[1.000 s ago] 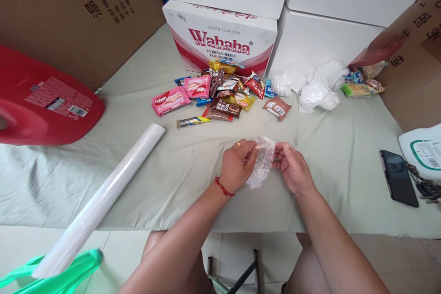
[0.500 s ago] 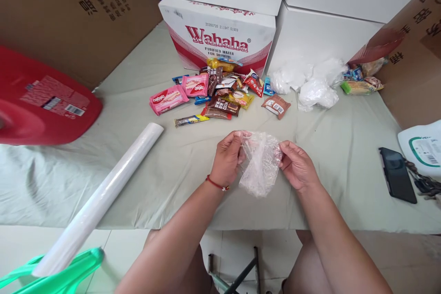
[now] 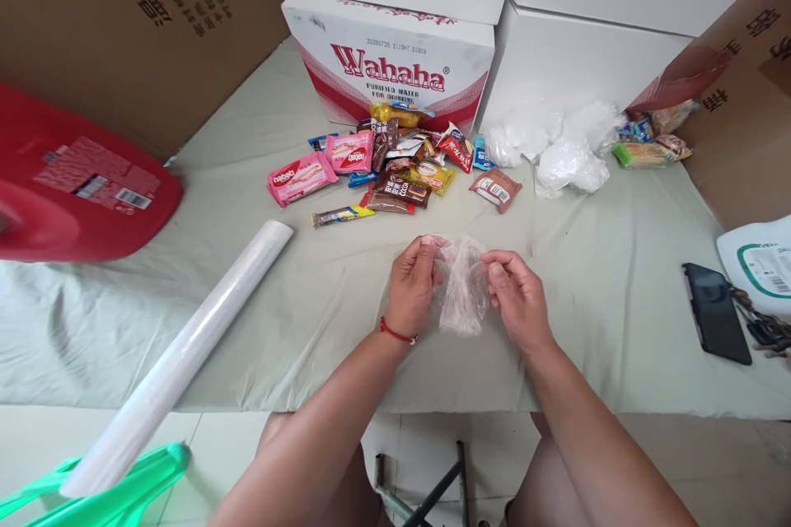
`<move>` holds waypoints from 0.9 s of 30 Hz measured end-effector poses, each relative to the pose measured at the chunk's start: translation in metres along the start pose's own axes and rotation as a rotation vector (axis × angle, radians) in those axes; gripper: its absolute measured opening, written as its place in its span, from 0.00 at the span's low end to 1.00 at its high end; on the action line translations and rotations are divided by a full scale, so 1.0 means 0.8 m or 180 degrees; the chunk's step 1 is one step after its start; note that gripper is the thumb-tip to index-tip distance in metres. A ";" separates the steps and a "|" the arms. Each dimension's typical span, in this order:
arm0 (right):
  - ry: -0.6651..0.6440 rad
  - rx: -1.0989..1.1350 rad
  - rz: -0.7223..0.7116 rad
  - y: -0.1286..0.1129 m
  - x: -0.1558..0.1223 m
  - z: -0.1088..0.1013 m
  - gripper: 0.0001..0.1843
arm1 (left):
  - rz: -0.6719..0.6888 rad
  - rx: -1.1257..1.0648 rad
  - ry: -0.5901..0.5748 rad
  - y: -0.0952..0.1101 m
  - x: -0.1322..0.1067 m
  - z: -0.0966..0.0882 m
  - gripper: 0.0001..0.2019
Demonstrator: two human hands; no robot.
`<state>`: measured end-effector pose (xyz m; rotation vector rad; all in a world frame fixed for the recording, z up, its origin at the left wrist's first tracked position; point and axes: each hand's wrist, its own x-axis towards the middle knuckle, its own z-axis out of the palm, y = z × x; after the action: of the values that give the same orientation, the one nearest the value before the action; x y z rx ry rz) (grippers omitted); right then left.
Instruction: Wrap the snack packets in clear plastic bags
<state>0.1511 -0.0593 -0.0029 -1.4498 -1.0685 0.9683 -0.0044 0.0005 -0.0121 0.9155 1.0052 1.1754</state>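
Both my hands hold a small clear plastic bag above the cloth-covered table. My left hand pinches the bag's left top edge; a red string sits on that wrist. My right hand pinches the right top edge, close to the left hand. The bag hangs crumpled between them. Beyond my hands lies a pile of wrapped snacks, among them a pink wafer pack and a brown packet.
A white roll of plastic lies diagonally at the left, its end over a green bag. A red jug lies far left. Cartons stand behind, including a Wahaha box. White crumpled bags and a black phone are to the right.
My hands spread the bag open half a second ago, then came back together, so the bag now hangs narrower and crumpled between them.
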 end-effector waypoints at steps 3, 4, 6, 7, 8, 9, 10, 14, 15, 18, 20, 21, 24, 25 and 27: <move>-0.0150 -0.0152 -0.0028 -0.002 -0.004 0.010 0.21 | 0.0121 0.0313 -0.0130 0.002 -0.007 0.001 0.24; -0.0166 -0.0180 -0.0019 -0.002 -0.004 0.013 0.20 | 0.0152 0.0406 -0.0195 0.003 -0.009 0.001 0.24; -0.0200 -0.0217 0.0008 -0.001 -0.003 0.017 0.19 | 0.0192 0.0535 -0.0281 0.004 -0.012 0.002 0.25; -0.0199 -0.0225 0.0027 0.000 -0.002 0.017 0.17 | 0.0196 0.0582 -0.0291 0.004 -0.012 0.002 0.25; -0.0174 -0.0220 0.0049 0.000 -0.001 0.016 0.16 | 0.0197 0.0627 -0.0271 0.004 -0.011 0.001 0.25; -0.0134 -0.0193 0.0077 -0.001 0.000 0.015 0.16 | 0.0193 0.0674 -0.0227 0.004 -0.010 0.000 0.25; -0.0092 -0.0130 0.0119 -0.002 0.002 0.012 0.16 | 0.0186 0.0723 -0.0175 0.003 -0.008 -0.001 0.24; -0.0061 0.0491 0.0496 -0.007 0.010 -0.003 0.19 | 0.0143 0.0742 -0.0066 0.002 0.002 -0.007 0.23; -0.0063 0.0647 0.0587 -0.008 0.012 -0.006 0.20 | 0.0136 0.0670 -0.0056 0.003 0.003 -0.007 0.24; 0.0101 0.0709 0.0608 -0.005 0.015 -0.009 0.20 | 0.0007 0.0241 -0.0002 0.007 0.004 -0.005 0.25; 0.0353 0.0436 0.0448 0.000 0.016 -0.008 0.19 | -0.0287 -0.0105 -0.0079 0.012 0.003 -0.002 0.26; 0.0455 0.0309 0.0403 0.002 0.016 -0.007 0.20 | -0.0474 -0.0273 -0.0162 0.014 0.002 -0.001 0.27; 0.0384 0.0390 0.0713 0.001 0.016 -0.006 0.29 | -0.0966 -0.0713 -0.0441 0.019 0.001 0.002 0.28; 0.0218 0.0551 0.0938 -0.001 0.016 -0.007 0.30 | -0.1071 -0.0839 -0.0507 0.020 0.001 0.002 0.28; -0.0104 0.0874 0.1332 -0.008 0.016 -0.013 0.28 | -0.1203 -0.1000 -0.0594 0.021 0.002 0.001 0.29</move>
<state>0.1638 -0.0490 0.0044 -1.4561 -0.6304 1.3800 -0.0083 0.0048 0.0040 0.5442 0.7728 0.8779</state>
